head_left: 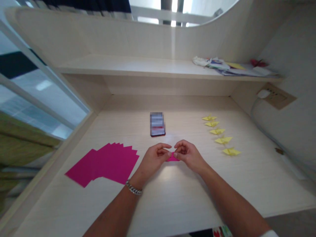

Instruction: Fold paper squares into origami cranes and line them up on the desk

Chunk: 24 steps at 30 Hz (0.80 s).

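My left hand [155, 155] and my right hand [188, 154] meet over the middle of the pale wooden desk [172, 194]. Both pinch a small folded piece of pink paper [172, 158], which lies low against the desk and is mostly hidden by my fingers. A metal bracelet [133, 188] circles my left wrist. A fanned stack of pink paper sheets [106, 163] lies to the left of my left hand.
A phone [157, 124] lies just beyond my hands. Several folded yellow paper figures [219, 134] sit in a row at the right. A shelf [138, 67] above holds papers [232, 68] at its right end. A wall socket with a cable [268, 95] is at the right.
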{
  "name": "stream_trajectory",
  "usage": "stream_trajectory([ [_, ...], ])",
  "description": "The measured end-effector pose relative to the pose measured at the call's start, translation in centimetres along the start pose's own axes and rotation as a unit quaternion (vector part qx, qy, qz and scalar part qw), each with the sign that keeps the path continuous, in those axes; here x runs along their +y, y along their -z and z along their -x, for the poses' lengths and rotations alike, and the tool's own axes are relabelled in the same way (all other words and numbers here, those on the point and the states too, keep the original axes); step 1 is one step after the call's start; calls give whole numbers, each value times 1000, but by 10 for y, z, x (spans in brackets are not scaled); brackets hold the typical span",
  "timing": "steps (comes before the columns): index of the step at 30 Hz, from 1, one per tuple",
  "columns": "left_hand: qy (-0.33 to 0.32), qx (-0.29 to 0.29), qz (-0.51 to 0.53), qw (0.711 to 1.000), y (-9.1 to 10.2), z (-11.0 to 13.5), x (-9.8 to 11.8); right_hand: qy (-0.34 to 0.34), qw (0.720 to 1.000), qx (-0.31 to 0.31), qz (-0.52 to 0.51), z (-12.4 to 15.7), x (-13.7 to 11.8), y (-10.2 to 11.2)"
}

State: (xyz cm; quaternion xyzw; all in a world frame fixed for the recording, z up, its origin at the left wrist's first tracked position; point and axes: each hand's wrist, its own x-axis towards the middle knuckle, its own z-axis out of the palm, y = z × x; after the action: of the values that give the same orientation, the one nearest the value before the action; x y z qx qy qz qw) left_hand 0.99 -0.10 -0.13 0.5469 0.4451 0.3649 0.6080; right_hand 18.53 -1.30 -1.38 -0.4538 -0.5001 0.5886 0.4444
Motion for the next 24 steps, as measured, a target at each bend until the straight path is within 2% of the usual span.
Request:
stream_trajectory([
  [7, -7, 39, 3, 999, -1, 0, -2, -2, 1000, -16, 16, -2, 0, 7],
  [10, -33, 99, -11, 994, 0, -3, -6, 59, 991, 84, 87, -2, 0, 8],
  [12, -51, 149, -21, 987, 0, -4, -9, 108, 967, 162, 165, 0, -1, 5],
  [13, -61, 171, -27, 983, -1, -5, -10, 123, 956, 179, 198, 1, -1, 3],
  [15, -84, 201, -41, 975, -4, -4, -10, 129, 955, 156, 217, 3, -1, -4],
  [17, -105, 204, -64, 971, -8, -1, -10, 114, 970, 113, 182, 4, 1, -11],
  [21, -142, 141, -128, 971, -19, 6, -7, 71, 994, 50, 66, -2, 5, -16],
  [24, -157, 112, -145, 970, -19, 8, -6, 52, 996, 65, 35, -6, 10, -10],
])
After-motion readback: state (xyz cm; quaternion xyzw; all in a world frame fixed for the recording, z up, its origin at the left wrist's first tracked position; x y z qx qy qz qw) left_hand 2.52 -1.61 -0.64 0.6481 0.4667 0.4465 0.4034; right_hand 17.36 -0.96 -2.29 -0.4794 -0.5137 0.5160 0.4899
